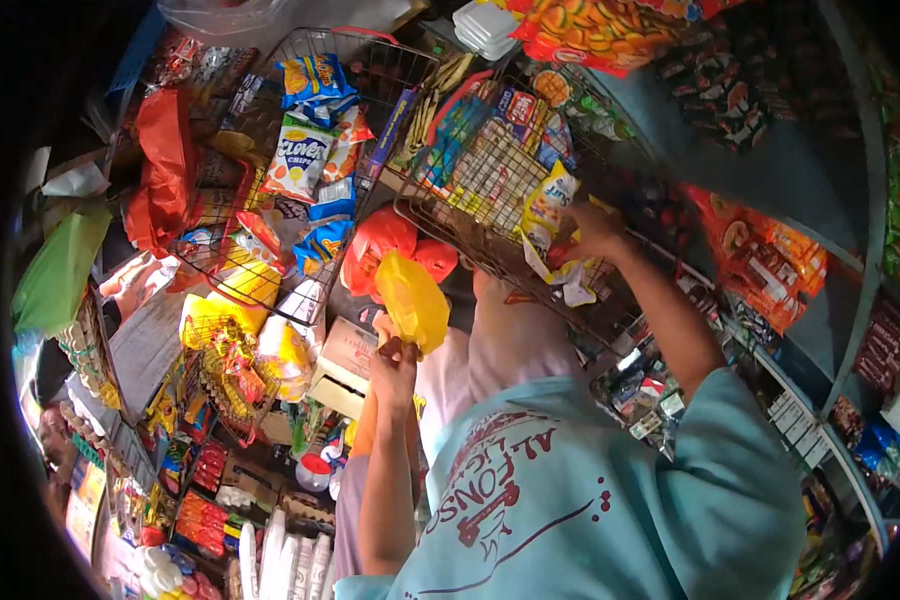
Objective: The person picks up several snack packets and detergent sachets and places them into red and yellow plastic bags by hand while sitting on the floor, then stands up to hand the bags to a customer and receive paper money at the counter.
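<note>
My left hand pinches the end of a yellow plastic bag, which puffs out in front of my lap. My right hand reaches out to the right over a wire basket. Its fingers are on a strip of Surf detergent sachets at the basket's side; the fingertips are partly hidden by the sachets. Boxes and packets fill that basket. Beyond the yellow bag sits a knotted red plastic bag.
Another wire basket holds Clover chips and other snack packs. Another person's hand shows at the far left, by red and green plastic bags. A cardboard box stands beside my left forearm. Orange packs hang at right.
</note>
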`<move>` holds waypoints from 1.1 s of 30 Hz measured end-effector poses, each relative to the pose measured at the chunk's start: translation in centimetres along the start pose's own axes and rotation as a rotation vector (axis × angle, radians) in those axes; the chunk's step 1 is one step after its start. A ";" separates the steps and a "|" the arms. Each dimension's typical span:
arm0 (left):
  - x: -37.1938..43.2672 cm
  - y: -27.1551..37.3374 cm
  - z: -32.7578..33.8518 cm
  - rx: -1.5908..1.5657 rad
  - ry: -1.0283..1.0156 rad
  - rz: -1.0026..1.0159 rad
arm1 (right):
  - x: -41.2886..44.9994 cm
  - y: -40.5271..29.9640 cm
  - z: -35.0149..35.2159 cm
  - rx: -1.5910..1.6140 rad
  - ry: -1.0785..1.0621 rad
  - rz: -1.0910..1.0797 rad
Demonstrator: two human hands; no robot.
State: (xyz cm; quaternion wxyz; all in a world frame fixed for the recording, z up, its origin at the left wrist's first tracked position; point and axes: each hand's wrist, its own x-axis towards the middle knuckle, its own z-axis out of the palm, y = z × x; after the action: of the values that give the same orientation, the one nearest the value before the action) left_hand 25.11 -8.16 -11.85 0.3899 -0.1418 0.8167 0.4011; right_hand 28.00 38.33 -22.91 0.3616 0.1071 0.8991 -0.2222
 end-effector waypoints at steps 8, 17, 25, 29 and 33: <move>-2.4 10.9 -0.8 -0.332 0.126 0.224 | -5.1 -1.8 -11.4 0.246 0.303 -0.130; -5.5 20.2 2.7 -1.013 -0.494 0.420 | -13.5 -14.9 -18.4 1.493 -0.036 -0.347; -8.3 16.1 -3.0 -0.859 -0.260 0.119 | -3.9 1.2 1.7 -0.468 0.233 -0.367; -10.1 13.4 -5.1 -0.671 -0.228 0.048 | -1.8 1.7 2.9 -0.471 0.007 -0.340; -11.3 10.6 -4.0 -0.785 -0.080 0.017 | -3.1 -1.3 -0.4 -0.236 -0.180 -0.336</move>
State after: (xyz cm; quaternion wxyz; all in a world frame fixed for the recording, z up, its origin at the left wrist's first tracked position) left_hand 24.65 -5.43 3.86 0.3343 -0.2578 0.5865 0.6913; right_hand 29.48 37.24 -20.08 0.4081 -0.1075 0.8883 -0.1814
